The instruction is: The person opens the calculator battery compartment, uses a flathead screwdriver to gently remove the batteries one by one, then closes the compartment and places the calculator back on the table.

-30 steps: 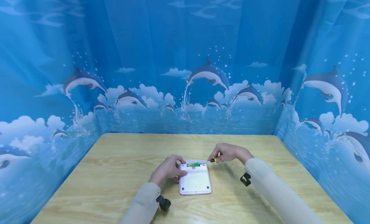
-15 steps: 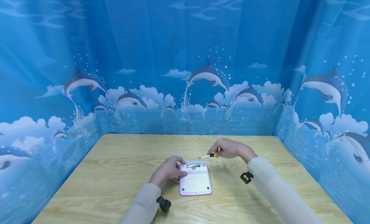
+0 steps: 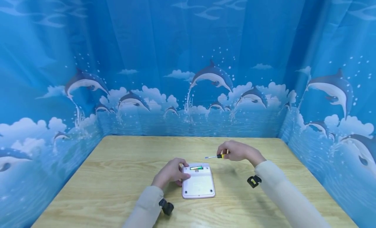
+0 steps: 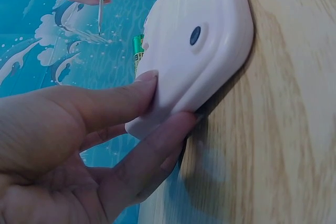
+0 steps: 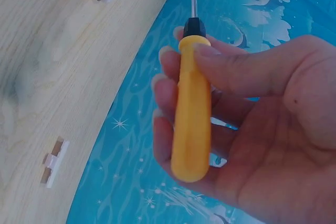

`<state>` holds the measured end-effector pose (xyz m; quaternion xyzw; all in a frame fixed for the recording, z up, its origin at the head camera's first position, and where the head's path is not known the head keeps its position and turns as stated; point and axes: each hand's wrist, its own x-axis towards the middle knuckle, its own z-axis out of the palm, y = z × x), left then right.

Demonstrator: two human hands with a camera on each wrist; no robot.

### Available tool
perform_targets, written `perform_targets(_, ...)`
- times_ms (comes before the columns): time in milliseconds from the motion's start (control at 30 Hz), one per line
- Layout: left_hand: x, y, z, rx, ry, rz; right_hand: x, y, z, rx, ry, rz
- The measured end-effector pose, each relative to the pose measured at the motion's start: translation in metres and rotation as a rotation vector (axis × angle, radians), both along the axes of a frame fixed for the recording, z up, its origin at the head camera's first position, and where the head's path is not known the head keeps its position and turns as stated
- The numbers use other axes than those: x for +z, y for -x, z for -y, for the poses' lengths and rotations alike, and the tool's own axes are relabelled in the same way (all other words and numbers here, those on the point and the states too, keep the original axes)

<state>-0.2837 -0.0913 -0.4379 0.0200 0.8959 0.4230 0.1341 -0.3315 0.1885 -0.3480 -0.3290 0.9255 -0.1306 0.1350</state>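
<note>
A pale, flat, calculator-like device (image 3: 198, 185) lies underside up on the table, with dark round feet at its corners. In its slot near the far edge sits a green battery (image 3: 196, 168); the left wrist view shows the battery's green end (image 4: 138, 43) sticking up past the casing. My left hand (image 3: 171, 172) pinches the device's left edge, thumb on top and fingers at the side and below. My right hand (image 3: 237, 151) grips a screwdriver with a yellow handle (image 5: 192, 114). Its tip points left, above and apart from the device's far right corner.
On the wooden table (image 3: 123, 169), a small pale clip-like piece (image 5: 55, 163) lies near the edge in the right wrist view. A blue dolphin curtain (image 3: 188, 100) encloses the table's back and sides.
My right hand has lifted the screwdriver tip off the battery, then drawn it up and to the right. The battery sits tilted in the slot now. My left hand and the device have stayed put.
</note>
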Motion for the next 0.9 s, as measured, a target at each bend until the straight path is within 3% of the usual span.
perform_targets(267, 0.003, 0.001, 0.002, -0.006, -0.004, 0.001, 0.005, -0.004, -0.005, -0.113, -0.053, 0.024)
perform_targets(900, 0.001, -0.002, 0.001, -0.009, -0.014, -0.006, 0.0, -0.003, -0.04, -0.12, -0.086, 0.05)
